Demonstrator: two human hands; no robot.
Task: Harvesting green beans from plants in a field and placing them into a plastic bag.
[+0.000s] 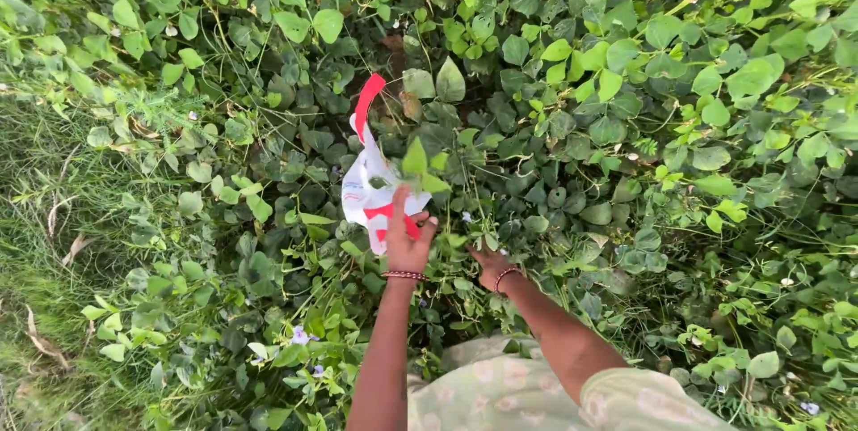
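White and red plastic forms the carrier bag [371,185] just left of frame centre in the head view; the left hand [407,239] is closed on its lower edge, lifting it clear of the dense green vines [626,127] so that its red handle [366,100] rises toward the upper centre. Right of it, at lower centre, the right hand [490,266] reaches down into the leaves, fingers buried among the stems, so whether it grips anything cannot be determined.

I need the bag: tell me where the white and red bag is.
The white and red bag is centre-left in the head view, held up by the left hand against the leafy vines.
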